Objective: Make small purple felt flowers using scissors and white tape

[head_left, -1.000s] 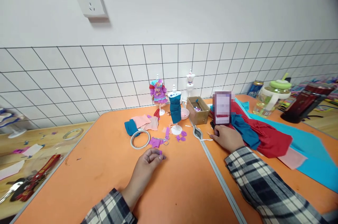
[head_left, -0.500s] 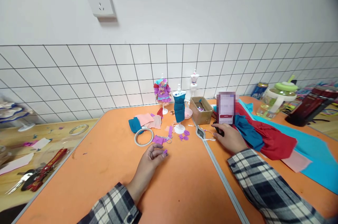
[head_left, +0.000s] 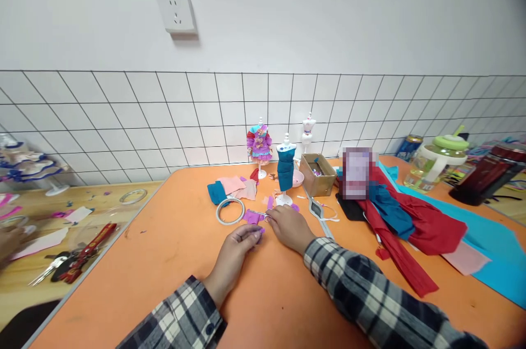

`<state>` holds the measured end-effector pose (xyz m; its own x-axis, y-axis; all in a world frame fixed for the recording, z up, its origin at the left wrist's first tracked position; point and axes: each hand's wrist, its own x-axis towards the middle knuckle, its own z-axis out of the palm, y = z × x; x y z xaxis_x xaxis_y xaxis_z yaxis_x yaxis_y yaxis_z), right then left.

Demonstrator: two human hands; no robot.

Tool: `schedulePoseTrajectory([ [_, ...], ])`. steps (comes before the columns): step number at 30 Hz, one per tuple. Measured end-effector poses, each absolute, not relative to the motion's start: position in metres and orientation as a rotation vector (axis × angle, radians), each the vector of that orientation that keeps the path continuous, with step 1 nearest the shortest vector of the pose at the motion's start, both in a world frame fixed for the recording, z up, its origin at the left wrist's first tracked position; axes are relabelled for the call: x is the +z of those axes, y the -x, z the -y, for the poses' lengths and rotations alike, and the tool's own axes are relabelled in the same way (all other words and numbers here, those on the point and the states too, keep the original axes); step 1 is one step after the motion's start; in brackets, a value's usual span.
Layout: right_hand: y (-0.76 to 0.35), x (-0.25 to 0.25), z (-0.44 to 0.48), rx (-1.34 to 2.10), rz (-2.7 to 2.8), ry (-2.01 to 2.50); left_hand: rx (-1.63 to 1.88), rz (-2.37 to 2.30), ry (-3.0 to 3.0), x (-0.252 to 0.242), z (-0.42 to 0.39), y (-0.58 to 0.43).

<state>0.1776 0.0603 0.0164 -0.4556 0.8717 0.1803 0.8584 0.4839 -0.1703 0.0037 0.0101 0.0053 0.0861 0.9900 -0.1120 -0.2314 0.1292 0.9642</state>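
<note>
My left hand [head_left: 237, 246] rests on the orange table [head_left: 172, 261], fingers pinched on a small purple fabric piece [head_left: 258, 233]. My right hand [head_left: 290, 227] lies just right of it, fingers curled down at the small scissors [head_left: 258, 214] and purple scraps; what it grips, if anything, is hidden. Behind them stands a white mini mannequin in a teal dress [head_left: 285, 169]. A white ring [head_left: 230, 210] and folded teal and pink cloths [head_left: 230, 189] lie to the left.
A purple-dressed mannequin [head_left: 258, 143], a bare white one [head_left: 308, 129], a cardboard box [head_left: 315, 173] and a propped phone [head_left: 356, 173] stand at the back. Red, teal and blue fabric [head_left: 415, 217] covers the right. Bottles [head_left: 435, 160] sit far right. Another person's hand [head_left: 10, 239] at left.
My right hand left the phone and moved left across the table seam to the scissors beside my left hand. The camera view shifted slightly left.
</note>
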Motion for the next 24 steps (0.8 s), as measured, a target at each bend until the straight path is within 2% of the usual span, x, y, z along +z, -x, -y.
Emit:
schedulePoseTrajectory([
  [9, -0.151, 0.018, -0.077, 0.122, 2.508, 1.674, 0.935, -0.817, -0.412, 0.013, -0.010, 0.001],
  [14, -0.166, 0.011, -0.077, 0.177, 2.404, 1.717, 0.799, -0.814, -0.375, 0.022, -0.007, 0.003],
  [24, -0.178, 0.012, -0.081, 0.406, 2.366, 1.579, 0.960, -0.792, -0.478, 0.012, -0.009, 0.005],
])
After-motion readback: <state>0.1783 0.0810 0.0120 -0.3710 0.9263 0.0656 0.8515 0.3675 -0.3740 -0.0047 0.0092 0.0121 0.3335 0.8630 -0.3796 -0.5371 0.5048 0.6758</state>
